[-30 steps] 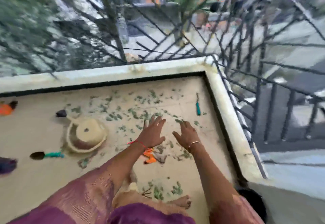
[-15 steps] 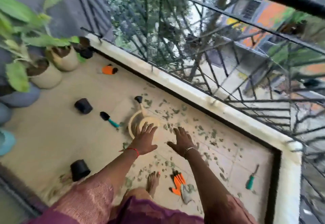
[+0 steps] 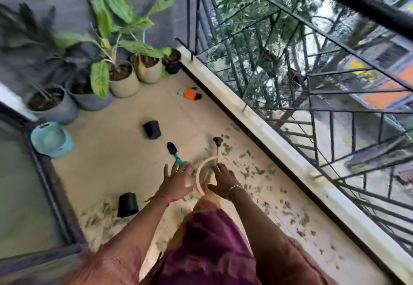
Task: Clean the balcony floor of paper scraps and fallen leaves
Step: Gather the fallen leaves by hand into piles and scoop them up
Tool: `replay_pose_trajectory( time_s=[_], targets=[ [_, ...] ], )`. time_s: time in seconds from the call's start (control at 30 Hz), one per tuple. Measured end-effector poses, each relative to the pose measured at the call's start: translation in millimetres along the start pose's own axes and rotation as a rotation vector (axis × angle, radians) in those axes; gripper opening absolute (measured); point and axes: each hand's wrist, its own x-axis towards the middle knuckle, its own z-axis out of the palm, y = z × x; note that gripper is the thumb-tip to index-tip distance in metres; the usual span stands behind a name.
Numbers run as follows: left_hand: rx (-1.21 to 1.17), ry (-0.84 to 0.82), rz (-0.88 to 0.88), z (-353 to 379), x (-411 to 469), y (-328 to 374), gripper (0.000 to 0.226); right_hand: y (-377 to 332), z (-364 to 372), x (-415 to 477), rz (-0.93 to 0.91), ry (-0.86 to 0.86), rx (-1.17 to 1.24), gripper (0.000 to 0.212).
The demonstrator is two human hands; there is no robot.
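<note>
Left hand [image 3: 177, 183] and right hand [image 3: 224, 181] are both held out over the balcony floor [image 3: 116, 155], palms down, fingers straight and spread, gripping nothing. The leaf scraps [image 3: 248, 171] are small, flat, dull green pieces of irregular shape, scattered loosely over the beige floor; paper cannot be told from leaf at this sharpness. The main scatter lies to the right of the hands, next to the pale ledge [image 3: 268, 132] that carries the black railing [image 3: 312, 96]. A second, blurred patch [image 3: 96, 215] lies at lower left, beside a black pot [image 3: 127, 204] lying on its side. A cream watering can [image 3: 198, 176] lies between and under the hands, partly covered by them. A trowel [image 3: 172, 148] with a teal handle lies just beyond the left fingertips. A second black pot [image 3: 152, 129] lies farther out. An orange object [image 3: 190, 93] lies near the ledge. A light blue container [image 3: 51, 139] sits by the door frame, and potted plants [image 3: 124, 81] stand in the far corner. A purple garment [image 3: 207, 246] hides the floor nearest the person. The main scatter forms a long band; its long axis runs parallel to the ledge, from the watering can spout toward the lower right.
</note>
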Motion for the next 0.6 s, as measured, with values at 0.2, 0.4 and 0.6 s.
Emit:
replay_pose_trajectory(
  time_s=[0.2, 0.4, 0.6],
  targets=[
    [0.019, -0.031, -0.04, -30, 59, -58, 0.076, -40, -28, 87, -0.049, -0.027, -0.036, 0.072],
    [0.123, -0.019, 0.038, -105, 155, -126, 0.076, -84, -63, 215, -0.019, 0.01, 0.035, 0.07],
    [0.197, -0.042, 0.077, -192, 211, -177, 0.078, -140, -111, 290, -0.027, -0.005, 0.114, 0.067]
  ],
)
